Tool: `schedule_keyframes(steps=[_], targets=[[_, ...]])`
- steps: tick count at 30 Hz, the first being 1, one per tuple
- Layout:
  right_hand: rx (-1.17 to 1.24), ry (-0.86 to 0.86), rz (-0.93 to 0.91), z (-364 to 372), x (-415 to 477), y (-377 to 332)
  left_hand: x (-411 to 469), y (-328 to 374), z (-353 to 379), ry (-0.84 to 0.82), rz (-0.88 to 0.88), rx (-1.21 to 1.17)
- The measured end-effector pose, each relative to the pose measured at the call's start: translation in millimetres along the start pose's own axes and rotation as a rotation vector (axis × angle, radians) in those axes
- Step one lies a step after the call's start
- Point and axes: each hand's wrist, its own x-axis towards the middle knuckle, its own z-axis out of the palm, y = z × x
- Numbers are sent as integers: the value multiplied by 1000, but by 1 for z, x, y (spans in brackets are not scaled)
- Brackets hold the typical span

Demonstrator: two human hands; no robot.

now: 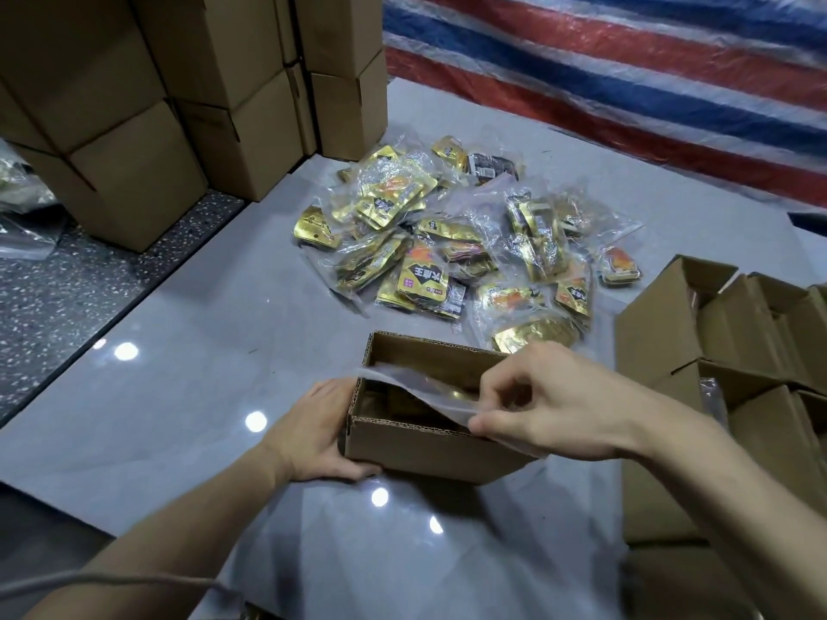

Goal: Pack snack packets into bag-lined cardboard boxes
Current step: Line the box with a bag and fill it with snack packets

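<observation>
Grey floor [201, 351] held many unpacked snack packets [447, 252] at centre; below, our left hand [313, 436] gripped one box [425, 449] while our right hand [559, 404] pinched its plastic bag [416, 387].

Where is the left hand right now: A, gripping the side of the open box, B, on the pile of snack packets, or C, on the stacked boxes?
A: the left hand grips the left side of the open box, while the right hand pinches the clear bag over it.
</observation>
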Motion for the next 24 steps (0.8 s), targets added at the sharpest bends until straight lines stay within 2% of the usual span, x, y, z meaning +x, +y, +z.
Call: schedule_keyframes(steps=[3,6,8,9,10,13,15,20,24], targets=[[409,-267,22,-4,0,2,-2,8,-4,14,-15,-20],[542,-272,191,6,9,4,-3,16,-7,66,-34,-78],[677,-245,315,13,19,6,-2,12,-5,37,-27,-30],[660,-191,339,16,25,8,0,9,-3,10,-19,3],[543,-104,330,18,31,9,1,5,-1,-14,-10,33],[-28,125,271,29,40,11,2,-2,3,-40,-5,56],[-236,193,264,38,40,6,3,-2,2,-46,-4,50],[-422,78,279,48,37,-14,0,7,-3,-12,-39,16],[-501,214,206,44,34,-42,1,6,-3,-12,-41,22]])
